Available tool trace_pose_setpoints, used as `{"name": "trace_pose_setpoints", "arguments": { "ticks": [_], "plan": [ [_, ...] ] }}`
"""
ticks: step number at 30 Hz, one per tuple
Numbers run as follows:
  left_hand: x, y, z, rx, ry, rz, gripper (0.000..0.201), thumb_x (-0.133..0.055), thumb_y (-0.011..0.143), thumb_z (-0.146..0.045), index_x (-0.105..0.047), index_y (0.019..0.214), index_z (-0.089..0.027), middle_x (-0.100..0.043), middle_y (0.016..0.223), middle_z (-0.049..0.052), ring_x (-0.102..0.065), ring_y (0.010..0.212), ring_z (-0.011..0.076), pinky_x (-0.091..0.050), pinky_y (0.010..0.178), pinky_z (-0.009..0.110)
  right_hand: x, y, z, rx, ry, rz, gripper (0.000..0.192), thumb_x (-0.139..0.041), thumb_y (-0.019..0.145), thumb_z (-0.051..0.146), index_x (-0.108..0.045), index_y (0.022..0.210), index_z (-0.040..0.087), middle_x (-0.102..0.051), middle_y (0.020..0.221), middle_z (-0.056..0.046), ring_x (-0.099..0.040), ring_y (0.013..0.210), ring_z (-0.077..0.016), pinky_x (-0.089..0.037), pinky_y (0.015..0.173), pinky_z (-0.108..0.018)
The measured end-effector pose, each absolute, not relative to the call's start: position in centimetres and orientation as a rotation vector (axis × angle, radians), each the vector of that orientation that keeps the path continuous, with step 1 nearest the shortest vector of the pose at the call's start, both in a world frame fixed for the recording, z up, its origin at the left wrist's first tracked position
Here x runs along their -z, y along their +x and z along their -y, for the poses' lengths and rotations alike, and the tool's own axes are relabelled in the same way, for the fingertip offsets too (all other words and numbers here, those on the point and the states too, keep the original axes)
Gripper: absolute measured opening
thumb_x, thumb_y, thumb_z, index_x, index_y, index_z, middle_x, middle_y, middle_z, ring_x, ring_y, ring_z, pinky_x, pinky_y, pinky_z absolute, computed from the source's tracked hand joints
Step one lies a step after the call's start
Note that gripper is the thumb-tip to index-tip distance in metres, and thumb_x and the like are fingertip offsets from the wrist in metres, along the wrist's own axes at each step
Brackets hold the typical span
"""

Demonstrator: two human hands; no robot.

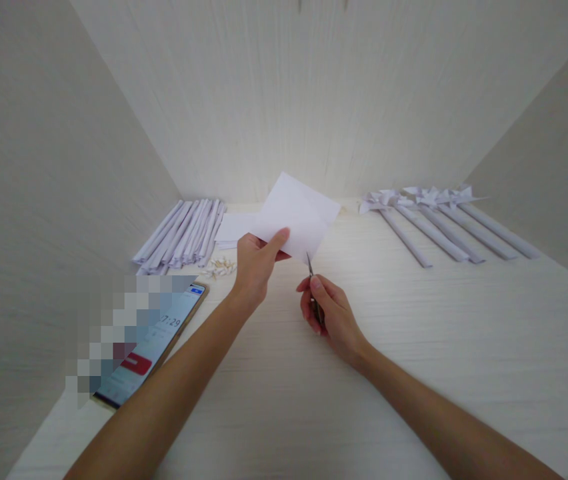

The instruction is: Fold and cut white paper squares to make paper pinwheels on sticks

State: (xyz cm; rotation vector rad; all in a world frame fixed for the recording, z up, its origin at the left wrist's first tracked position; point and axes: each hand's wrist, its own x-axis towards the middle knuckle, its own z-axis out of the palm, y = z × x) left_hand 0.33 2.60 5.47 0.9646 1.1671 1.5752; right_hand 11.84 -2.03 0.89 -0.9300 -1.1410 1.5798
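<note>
A square sheet of white paper (297, 210) is held up by my left hand (259, 260), thumb on top and fingers beneath. A faint crease runs across the sheet. My right hand (331, 310) is closed around a pair of scissors (310, 267). The scissors' tips meet the paper's near corner; whether the blades are apart I cannot tell. Behind my left hand lies a stack of white paper (231, 228), partly hidden by the held sheet. A small pile of pale bits with yellowish parts (220, 268) sits just left of my left wrist.
Several rolled paper sticks (184, 233) are piled at the back left. Finished-looking paper pinwheels (429, 197) on sticks lie in a row at the back right. A phone (164, 340) showing a timer rests beside my left forearm. Walls (284, 100) enclose the white tabletop (414, 333).
</note>
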Motion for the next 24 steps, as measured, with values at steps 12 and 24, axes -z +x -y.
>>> {"name": "trace_pose_setpoints", "arguments": {
  "ticks": [12,24],
  "plan": [
    [-5.42,0.35,-2.52,-1.541,0.978,-1.183,0.032,-0.069,0.057,-0.036,-0.064,0.076,-0.01,-0.068,0.074,0.006,-0.06,0.064,0.0135,-0.05,0.054,0.024,-0.94,11.8,2.0,-1.574,-0.942,1.148,0.033,-0.044,0.079,0.051,-0.049,0.074,0.018,-0.046,0.043,0.008,-0.031,0.027,-0.0027,-0.017,0.028,-0.016],
    [-5.52,0.3,-2.49,-1.533,0.979,-1.193,0.032,-0.071,0.054,-0.034,-0.064,0.074,-0.011,-0.067,0.071,0.005,-0.06,0.063,0.0134,-0.049,0.053,0.023,-1.11,11.79,2.1,-1.57,-0.958,1.148,0.033,-0.044,0.079,0.049,-0.049,0.074,0.017,-0.046,0.044,0.008,-0.031,0.028,-0.0026,-0.016,0.028,-0.016]
  ]
}}
